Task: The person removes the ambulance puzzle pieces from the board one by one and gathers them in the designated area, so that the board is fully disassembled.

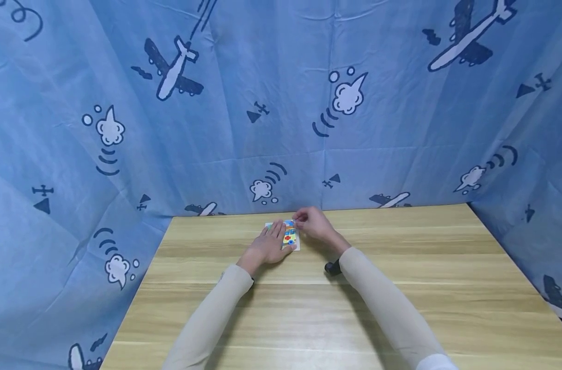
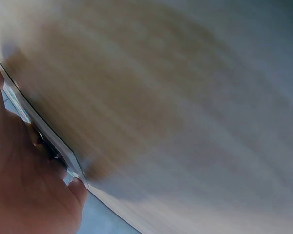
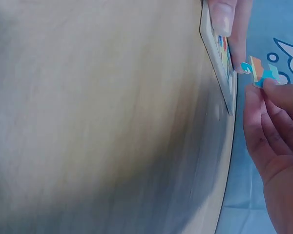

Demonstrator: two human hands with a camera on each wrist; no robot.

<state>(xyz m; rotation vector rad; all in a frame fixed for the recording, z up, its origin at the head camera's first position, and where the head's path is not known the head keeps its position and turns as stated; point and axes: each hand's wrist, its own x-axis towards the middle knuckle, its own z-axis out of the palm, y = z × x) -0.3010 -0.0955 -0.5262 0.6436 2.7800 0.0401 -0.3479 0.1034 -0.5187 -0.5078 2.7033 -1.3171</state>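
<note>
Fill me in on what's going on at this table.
A person is working with both hands near the far edge of a wooden table. Their left hand rests across a small, colourful picture board. Their right hand pinches a little orange-and-teal piece between thumb and fingers, beside the board's far right corner. The piece appears to be held off the board, not set down.

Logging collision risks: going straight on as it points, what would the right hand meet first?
Probably the left hand resting on the picture board; depth is unclear, so the piece in the right hand might brush the board first.
</note>
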